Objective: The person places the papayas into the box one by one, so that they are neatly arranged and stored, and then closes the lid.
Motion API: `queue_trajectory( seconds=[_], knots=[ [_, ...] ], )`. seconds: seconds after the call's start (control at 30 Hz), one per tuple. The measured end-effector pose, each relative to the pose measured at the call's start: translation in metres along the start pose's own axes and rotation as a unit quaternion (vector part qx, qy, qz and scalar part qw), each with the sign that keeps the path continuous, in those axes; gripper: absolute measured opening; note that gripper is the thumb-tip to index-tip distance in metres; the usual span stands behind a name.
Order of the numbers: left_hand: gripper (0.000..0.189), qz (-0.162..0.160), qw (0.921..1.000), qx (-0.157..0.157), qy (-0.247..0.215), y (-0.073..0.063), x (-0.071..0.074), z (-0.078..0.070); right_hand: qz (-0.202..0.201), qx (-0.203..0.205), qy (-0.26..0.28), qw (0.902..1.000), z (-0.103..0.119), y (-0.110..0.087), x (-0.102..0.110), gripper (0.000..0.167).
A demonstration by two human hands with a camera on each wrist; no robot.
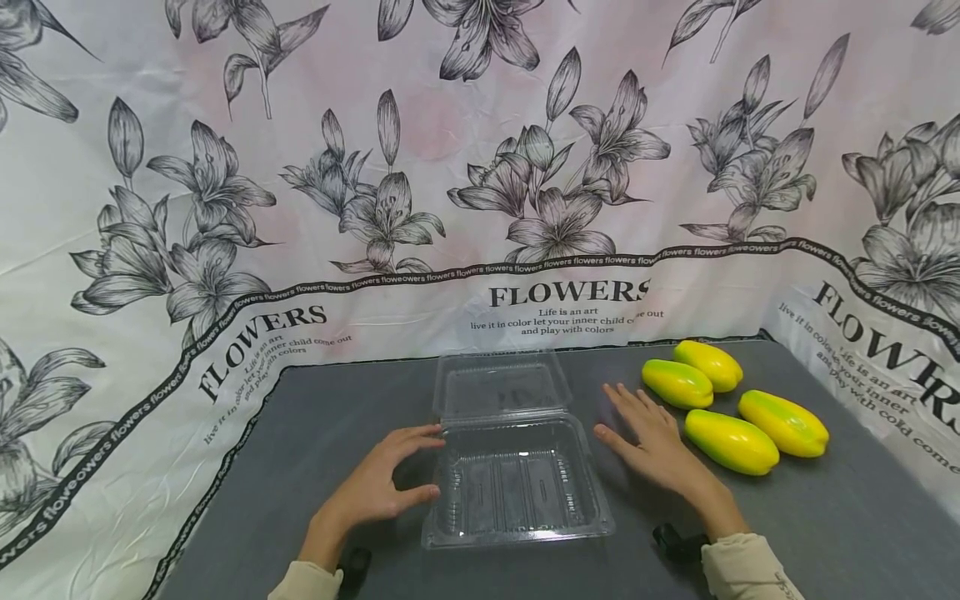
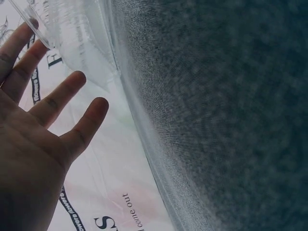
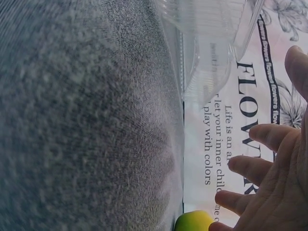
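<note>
A clear plastic clamshell container (image 1: 517, 525) lies on the grey table with its lid (image 1: 502, 385) folded back towards the wall. At its left side is my left hand (image 1: 382, 477), fingertips right at the rim and thumb near the wall of the tray. The left wrist view shows those fingers (image 2: 60, 98) spread and straight beside the plastic. My right hand (image 1: 651, 437) hovers between the container and the fruit, fingers extended, holding nothing. Nearest to it are a yellow-green papaya (image 1: 677, 384) and another papaya (image 1: 731, 442) in front.
Two more papayas (image 1: 708, 365) (image 1: 783, 423) sit in the same group at the right of the table. A white cloth (image 1: 570, 304) with printed flowers and lettering hangs along the back and sides. Grey tabletop (image 1: 337, 417) extends left of the container.
</note>
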State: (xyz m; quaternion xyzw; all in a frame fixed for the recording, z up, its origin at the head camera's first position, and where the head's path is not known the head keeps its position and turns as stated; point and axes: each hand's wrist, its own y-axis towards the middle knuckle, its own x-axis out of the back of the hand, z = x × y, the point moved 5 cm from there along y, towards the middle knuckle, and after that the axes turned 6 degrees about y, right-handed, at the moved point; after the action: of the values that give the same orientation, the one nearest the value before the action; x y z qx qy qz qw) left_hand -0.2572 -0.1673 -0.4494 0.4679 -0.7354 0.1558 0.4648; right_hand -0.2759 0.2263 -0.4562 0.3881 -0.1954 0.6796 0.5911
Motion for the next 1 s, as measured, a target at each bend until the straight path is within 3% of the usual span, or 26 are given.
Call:
queue_trajectory(
  seconds=[0.53,0.77,1.0],
  knots=[
    [0.063,0.010,0.9988,0.038,0.030,-0.002,-0.003,0.002,-0.006,0.005,-0.003,1.0000,-0.004,0.000,-0.006,0.075],
    [0.070,0.015,0.9991,0.030,0.025,-0.001,-0.002,0.000,-0.046,0.033,-0.013,0.9983,-0.005,0.000,0.003,0.072],
    [0.071,0.016,0.9995,0.025,0.014,0.000,-0.001,0.001,-0.090,0.049,-0.008,0.9947,-0.003,0.000,0.028,0.067]
  ],
)
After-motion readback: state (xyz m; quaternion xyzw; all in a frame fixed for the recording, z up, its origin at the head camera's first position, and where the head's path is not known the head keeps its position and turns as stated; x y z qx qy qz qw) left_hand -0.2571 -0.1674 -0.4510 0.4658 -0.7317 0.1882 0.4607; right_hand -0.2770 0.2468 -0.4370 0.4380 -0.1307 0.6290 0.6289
